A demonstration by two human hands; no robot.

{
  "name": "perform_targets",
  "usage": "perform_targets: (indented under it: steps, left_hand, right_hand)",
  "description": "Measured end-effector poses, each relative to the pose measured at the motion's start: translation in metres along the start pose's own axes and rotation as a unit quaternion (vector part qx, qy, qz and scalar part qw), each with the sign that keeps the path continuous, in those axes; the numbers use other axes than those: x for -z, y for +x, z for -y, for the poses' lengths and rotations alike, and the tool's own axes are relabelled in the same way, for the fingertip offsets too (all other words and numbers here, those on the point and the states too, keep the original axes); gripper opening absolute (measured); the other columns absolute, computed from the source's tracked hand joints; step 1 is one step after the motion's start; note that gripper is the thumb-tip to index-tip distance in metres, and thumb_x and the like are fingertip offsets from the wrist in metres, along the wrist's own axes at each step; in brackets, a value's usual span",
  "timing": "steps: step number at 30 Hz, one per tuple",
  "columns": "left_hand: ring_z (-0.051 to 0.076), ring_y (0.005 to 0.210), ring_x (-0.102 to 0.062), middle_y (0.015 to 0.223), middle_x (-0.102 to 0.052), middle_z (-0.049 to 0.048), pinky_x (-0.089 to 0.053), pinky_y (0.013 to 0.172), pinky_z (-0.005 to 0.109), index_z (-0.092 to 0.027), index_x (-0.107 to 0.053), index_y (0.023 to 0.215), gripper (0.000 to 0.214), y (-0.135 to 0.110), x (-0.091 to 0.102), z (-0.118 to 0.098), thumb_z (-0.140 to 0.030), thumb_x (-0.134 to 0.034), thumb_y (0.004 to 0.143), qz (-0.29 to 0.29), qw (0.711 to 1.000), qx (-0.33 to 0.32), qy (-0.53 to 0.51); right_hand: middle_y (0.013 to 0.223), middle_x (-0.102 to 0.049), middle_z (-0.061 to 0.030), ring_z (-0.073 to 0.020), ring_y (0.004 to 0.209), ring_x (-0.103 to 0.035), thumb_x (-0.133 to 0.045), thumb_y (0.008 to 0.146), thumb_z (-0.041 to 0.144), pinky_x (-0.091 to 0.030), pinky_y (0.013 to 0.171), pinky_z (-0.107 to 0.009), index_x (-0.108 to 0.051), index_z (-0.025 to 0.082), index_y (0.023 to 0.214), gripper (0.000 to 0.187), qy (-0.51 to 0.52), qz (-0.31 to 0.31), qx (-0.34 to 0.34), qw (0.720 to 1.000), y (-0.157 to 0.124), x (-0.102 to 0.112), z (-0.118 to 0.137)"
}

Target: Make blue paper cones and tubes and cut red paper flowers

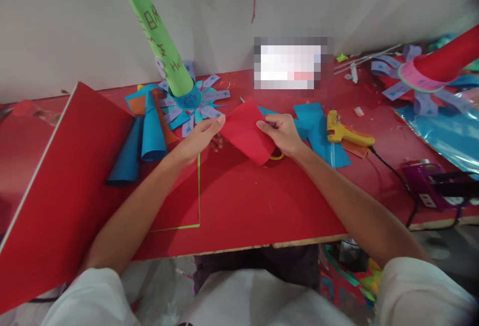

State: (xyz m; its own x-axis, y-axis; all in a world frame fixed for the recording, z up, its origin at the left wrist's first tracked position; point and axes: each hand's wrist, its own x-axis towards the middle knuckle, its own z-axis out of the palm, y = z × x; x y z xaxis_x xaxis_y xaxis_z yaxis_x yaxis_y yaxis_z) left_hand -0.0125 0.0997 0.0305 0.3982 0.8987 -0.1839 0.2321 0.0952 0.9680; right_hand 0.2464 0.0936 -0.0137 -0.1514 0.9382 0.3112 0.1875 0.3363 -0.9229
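A piece of red paper (247,129) is held up above the table between both hands. My left hand (200,136) pinches its left corner between thumb and fingers. On the opposite edge, my right hand (282,131) grips it with the thumb on top. Part of a yellow loop (277,156) shows beneath the paper; the rest is hidden. Blue paper pieces (318,131) lie just right of my right hand, with a yellow hot glue gun (346,131) on them. Left of my left hand are blue paper cones (153,131) and a purple-and-blue paper flower with a green tube (164,47).
A large red board (63,176) leans at the left. A green-edged red sheet (183,201) lies on the red table (262,206). At the right are a purple power box (426,181) with cords, shiny blue film (441,136) and a red tube (449,57) with a paper flower.
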Motion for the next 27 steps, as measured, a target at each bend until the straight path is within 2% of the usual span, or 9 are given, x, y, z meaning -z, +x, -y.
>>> perform_targets:
  steps: [2,6,11,15,18,22,27]
  left_hand:
    - [0.012,0.054,-0.062,0.063,-0.061,0.0013,-0.05,0.048,0.022,-0.02,-0.061,0.078,0.073,-0.001,-0.009,0.007,-0.093,-0.063,0.081,0.011,1.0,-0.003,-0.005]
    - [0.01,0.049,-0.056,0.056,-0.057,0.0013,-0.048,0.05,0.023,-0.019,-0.056,0.064,0.076,0.0,-0.018,0.02,-0.093,-0.063,0.082,0.015,0.999,-0.033,0.028]
    - [0.009,0.048,-0.054,0.054,-0.054,0.0004,-0.045,0.049,0.023,-0.019,-0.052,0.062,0.071,0.002,-0.009,0.026,-0.082,-0.059,0.094,0.022,0.994,-0.054,0.094]
    - [0.009,0.047,-0.051,0.052,-0.054,0.0,-0.039,0.045,0.023,-0.02,-0.053,0.065,0.065,0.002,-0.006,0.027,-0.077,-0.062,0.096,-0.004,0.988,-0.066,0.14]
    - [0.009,0.047,-0.049,0.052,-0.052,-0.0006,-0.039,0.045,0.024,-0.02,-0.051,0.064,0.068,-0.001,-0.016,0.028,-0.081,-0.062,0.092,-0.005,0.991,-0.075,0.111]
    - [0.009,0.05,-0.05,0.058,-0.054,-0.0017,-0.042,0.048,0.024,-0.021,-0.054,0.073,0.064,-0.005,-0.034,0.032,-0.082,-0.064,0.089,0.016,0.996,-0.074,0.055]
    - [0.009,0.047,-0.044,0.054,-0.048,-0.004,-0.039,0.048,0.025,-0.021,-0.052,0.069,0.063,-0.004,-0.04,0.04,-0.08,-0.065,0.09,-0.028,0.995,-0.074,0.056]
  right_hand:
    - [0.064,-0.026,0.0044,-0.0114,0.063,-0.022,-0.07,0.088,0.079,-0.021,0.055,-0.031,-0.034,0.023,0.061,0.072,0.017,0.016,-0.012,1.0,-0.001,0.0,0.001]
    - [0.064,-0.029,0.0039,-0.0115,0.063,-0.024,-0.072,0.085,0.081,-0.021,0.053,-0.03,-0.037,0.023,0.06,0.072,0.029,0.025,-0.032,0.999,-0.002,-0.001,0.003]
    - [0.064,-0.033,0.0033,-0.012,0.062,-0.028,-0.071,0.085,0.082,-0.025,0.054,-0.029,-0.042,0.022,0.061,0.071,0.022,0.026,-0.041,0.999,-0.001,-0.001,0.001]
    - [0.065,-0.039,0.0021,-0.0125,0.063,-0.034,-0.071,0.087,0.08,-0.029,0.055,-0.03,-0.047,0.022,0.062,0.068,0.018,0.035,-0.034,0.999,-0.001,0.0,0.0]
    - [0.062,-0.035,0.0027,-0.0123,0.062,-0.031,-0.07,0.087,0.081,-0.026,0.054,-0.03,-0.042,0.022,0.059,0.071,0.009,0.024,-0.025,0.999,-0.001,-0.001,0.002]
    - [0.065,-0.048,0.0004,-0.0138,0.064,-0.04,-0.071,0.086,0.081,-0.034,0.055,-0.029,-0.054,0.021,0.063,0.066,0.023,0.033,-0.029,0.999,-0.003,-0.003,0.005]
    - [0.067,-0.052,-0.0007,-0.0146,0.065,-0.042,-0.071,0.084,0.082,-0.035,0.056,-0.03,-0.058,0.021,0.065,0.066,0.029,0.029,-0.036,0.998,-0.002,-0.004,0.007]
